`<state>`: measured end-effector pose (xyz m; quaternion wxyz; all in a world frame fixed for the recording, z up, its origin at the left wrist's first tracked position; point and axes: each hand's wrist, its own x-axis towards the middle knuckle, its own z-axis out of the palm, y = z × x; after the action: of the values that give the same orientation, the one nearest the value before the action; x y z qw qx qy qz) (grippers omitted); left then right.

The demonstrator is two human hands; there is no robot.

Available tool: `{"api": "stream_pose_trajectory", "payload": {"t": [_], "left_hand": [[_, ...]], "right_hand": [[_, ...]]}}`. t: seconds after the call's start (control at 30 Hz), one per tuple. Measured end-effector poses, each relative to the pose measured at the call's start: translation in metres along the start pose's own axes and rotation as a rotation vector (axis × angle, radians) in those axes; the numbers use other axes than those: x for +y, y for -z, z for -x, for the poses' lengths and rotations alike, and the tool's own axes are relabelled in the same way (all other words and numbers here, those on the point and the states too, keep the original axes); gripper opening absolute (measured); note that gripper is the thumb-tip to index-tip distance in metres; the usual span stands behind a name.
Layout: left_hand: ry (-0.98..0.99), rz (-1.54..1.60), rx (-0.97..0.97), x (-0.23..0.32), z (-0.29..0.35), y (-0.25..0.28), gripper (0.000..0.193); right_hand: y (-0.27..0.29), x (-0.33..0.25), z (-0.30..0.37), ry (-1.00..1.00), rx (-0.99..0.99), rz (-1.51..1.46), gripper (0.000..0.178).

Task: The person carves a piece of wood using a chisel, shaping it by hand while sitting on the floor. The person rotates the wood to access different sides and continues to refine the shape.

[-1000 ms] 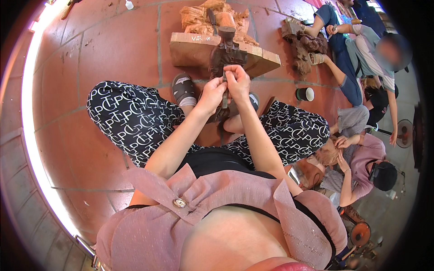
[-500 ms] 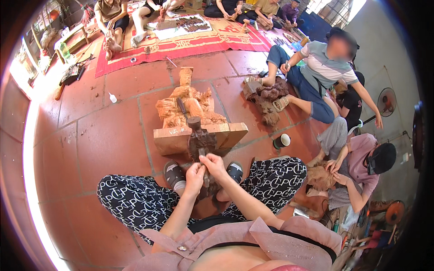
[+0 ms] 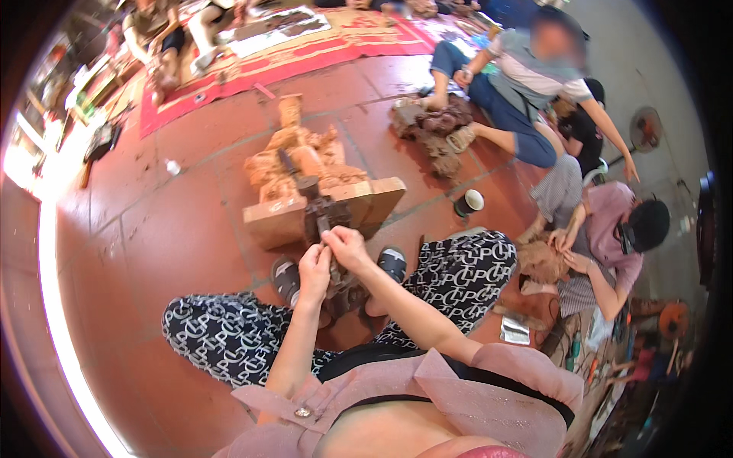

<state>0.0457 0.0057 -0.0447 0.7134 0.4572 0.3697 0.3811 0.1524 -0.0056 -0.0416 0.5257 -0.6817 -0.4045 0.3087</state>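
A dark brown carved wooden figure (image 3: 328, 208) stands between my feet, its round top close to a larger orange-brown carving. My right hand (image 3: 347, 249) is closed at the front of the dark figure, and a thin greyish strip (image 3: 324, 224) shows at its fingertips. Just beside it, my left hand (image 3: 314, 272) is closed too, nearly touching the right; its fingers hide what they grip. The orange-brown wood carving (image 3: 301, 156) rests on a thick pale wooden block (image 3: 275, 215). A dark-handled tool (image 3: 289, 163) leans across that carving.
To the right are a paper cup (image 3: 469, 203), a dark brown carving (image 3: 435, 126) by a seated person's feet, and another person's light brown carving (image 3: 542, 259). Tools lie near the lower right. A red patterned mat (image 3: 252, 76) with seated people spreads at the back.
My view has shifted, so the carvings and floor sit higher and further left in the picture. Both hands remain closed together at the dark figure.
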Motion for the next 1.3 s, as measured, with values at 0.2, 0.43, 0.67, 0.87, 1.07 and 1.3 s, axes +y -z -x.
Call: {"api": "stream_pose_trajectory", "payload": {"t": [0.2, 0.43, 0.67, 0.87, 1.07, 1.3], "left_hand": [[0.278, 0.127, -0.058, -0.008, 0.023, 0.008, 0.020], [0.113, -0.014, -0.031, 0.000, 0.004, -0.002, 0.018], [0.053, -0.109, -0.033, -0.009, 0.037, -0.001, 0.022], [0.132, -0.011, -0.057, -0.001, 0.022, -0.024, 0.022], [0.204, -0.003, -0.068, -0.008, 0.036, -0.027, 0.024], [0.210, 0.072, -0.269, -0.017, 0.030, -0.008, 0.014]], "right_hand": [[0.005, 0.010, 0.022, -0.062, -0.070, 0.150, 0.032], [0.004, 0.006, 0.001, -0.069, -0.041, 0.044, 0.031], [0.009, 0.002, 0.030, -0.066, -0.118, 0.212, 0.028], [0.022, -0.007, 0.027, -0.020, -0.032, 0.250, 0.019], [0.019, 0.006, 0.051, -0.203, 0.086, 0.269, 0.020], [0.029, -0.030, 0.051, -0.232, 0.140, 0.121, 0.018]]}}
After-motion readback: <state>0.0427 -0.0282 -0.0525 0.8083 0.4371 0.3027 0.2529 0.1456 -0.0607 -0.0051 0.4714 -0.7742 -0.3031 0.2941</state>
